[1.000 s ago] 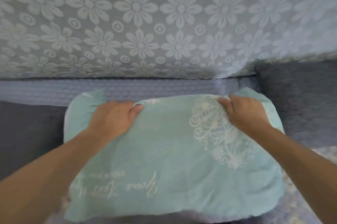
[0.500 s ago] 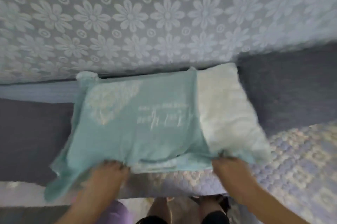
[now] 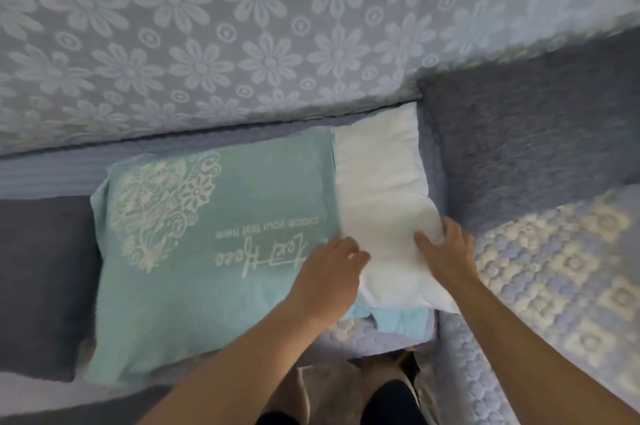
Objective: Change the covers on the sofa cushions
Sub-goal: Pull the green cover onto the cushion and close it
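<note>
A teal cushion cover (image 3: 207, 251) with a white floral heart and upside-down script lies flat on the sofa seat. A white cushion insert (image 3: 381, 189) sticks out of its right end, about a third exposed. My left hand (image 3: 329, 272) grips the cover's open edge where teal meets white, fingers curled. On the insert's right side, my right hand (image 3: 446, 248) grips its near corner, the thumb on top and the fingers wrapped round the side.
The sofa back (image 3: 242, 26) carries a grey-blue throw with white flowers. A dark grey cushion (image 3: 526, 140) stands at the right, another dark grey pad (image 3: 38, 279) at the left. A quilted lilac seat cover (image 3: 554, 286) spreads right. My legs show below.
The cushion has been turned round: the print is now upside down and the white insert shows at the right. Both hands moved from the far edge to the cover's opening.
</note>
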{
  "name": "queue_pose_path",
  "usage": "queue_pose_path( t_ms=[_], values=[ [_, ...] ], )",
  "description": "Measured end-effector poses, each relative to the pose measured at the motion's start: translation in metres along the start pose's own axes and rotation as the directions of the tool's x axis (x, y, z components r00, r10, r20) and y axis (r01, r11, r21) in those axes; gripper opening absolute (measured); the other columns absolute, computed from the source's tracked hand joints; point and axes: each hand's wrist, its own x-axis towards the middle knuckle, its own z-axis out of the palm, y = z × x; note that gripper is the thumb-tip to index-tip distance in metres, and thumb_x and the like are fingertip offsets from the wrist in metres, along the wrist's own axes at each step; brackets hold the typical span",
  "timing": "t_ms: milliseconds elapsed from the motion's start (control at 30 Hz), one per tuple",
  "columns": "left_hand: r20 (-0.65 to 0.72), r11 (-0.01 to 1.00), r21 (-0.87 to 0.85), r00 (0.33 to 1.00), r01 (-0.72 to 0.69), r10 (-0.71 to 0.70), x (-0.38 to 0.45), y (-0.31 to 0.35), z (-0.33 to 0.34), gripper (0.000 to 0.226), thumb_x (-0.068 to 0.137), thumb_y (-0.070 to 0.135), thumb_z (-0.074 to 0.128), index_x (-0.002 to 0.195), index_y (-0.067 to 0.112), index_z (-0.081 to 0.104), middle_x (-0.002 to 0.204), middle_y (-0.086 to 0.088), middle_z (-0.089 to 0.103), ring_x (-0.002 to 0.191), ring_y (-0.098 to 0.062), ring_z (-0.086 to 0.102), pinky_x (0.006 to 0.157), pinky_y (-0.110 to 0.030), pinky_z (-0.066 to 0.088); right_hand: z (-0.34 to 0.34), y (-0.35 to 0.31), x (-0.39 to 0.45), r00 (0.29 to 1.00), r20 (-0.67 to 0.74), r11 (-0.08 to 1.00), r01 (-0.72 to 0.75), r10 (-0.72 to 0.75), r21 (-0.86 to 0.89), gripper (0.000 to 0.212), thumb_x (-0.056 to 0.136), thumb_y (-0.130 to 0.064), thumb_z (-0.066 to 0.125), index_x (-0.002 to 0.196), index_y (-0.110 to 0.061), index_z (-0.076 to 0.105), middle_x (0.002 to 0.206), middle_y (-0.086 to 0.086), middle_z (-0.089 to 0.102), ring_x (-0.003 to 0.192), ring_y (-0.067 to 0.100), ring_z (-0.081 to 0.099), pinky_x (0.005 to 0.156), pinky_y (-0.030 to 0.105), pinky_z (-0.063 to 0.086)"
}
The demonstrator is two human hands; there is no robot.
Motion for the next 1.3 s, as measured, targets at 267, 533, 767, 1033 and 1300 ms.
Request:
queue_pose_path(
  t_ms=[267,533,767,1033,1300],
  values=[
    [0.415,0.795,0.476,0.893,-0.376,0.174,0.089,-0.041,-0.058,0.028,0.088,0.022,0.043,0.094,0.021,0.070,0.089,-0.002,0.067,0.094,-0.027,0.063,0.121,-0.055,0.019,0.077,-0.016,-0.093,0.893,0.360,0.957,0.210,-0.271,0.200,0.035,0.094,-0.020,0.056,0.128,-0.026,0.059,0.115,-0.011,0.065,0.105,0.013,0.062,0.093,0.028,0.049],
    [0.823,0.732,0.483,0.535,-0.480,-0.192,0.162,-0.018,-0.103,0.059,0.096,0.068,0.040,0.125,0.023,0.063,0.124,-0.002,0.064,0.119,-0.024,0.055,0.115,-0.047,0.023,0.058,0.025,-0.094,0.953,0.286,0.916,-0.021,-0.104,0.402,0.020,0.089,-0.024,0.070,0.075,-0.017,0.057,0.064,-0.001,0.050,0.061,0.010,0.045,0.059,0.027,0.037],
    [0.220,0.864,0.363,0.933,-0.349,0.285,0.146,-0.035,-0.067,0.019,0.070,0.010,0.076,0.078,0.023,0.066,0.088,-0.001,0.047,0.091,-0.029,0.048,0.084,-0.041,0.038,0.047,0.028,-0.085,0.971,0.049,0.939,0.212,-0.233,0.271,0.021,0.092,-0.020,0.068,0.075,-0.026,0.057,0.090,-0.008,0.049,0.076,0.006,0.050,0.072,0.019,0.037],
    [0.113,0.814,-0.013,0.810,0.581,-0.576,0.071,-0.009,-0.025,0.046,0.094,0.065,0.047,0.088,0.020,0.054,0.090,-0.006,0.065,0.092,-0.033,0.065,0.077,-0.039,0.048,-0.031,0.034,0.049,0.985,-0.029,0.968,0.172,-0.169,0.181,0.063,0.088,-0.034,0.074,0.143,-0.017,0.048,0.137,0.009,0.045,0.127,0.030,0.045,0.106,0.044,0.041],
    [0.315,0.739,0.035,0.695,0.673,-0.647,0.077,0.019,-0.033,0.023,0.096,0.030,0.039,0.096,0.019,0.060,0.113,-0.012,0.068,0.110,-0.035,0.064,0.089,-0.035,0.048,-0.016,-0.009,0.088,0.867,0.466,0.953,0.030,-0.174,0.301,0.115,0.068,-0.079,0.069,0.157,-0.046,0.004,0.163,-0.014,0.017,0.149,0.013,0.024,0.120,0.041,0.027]
  ],
)
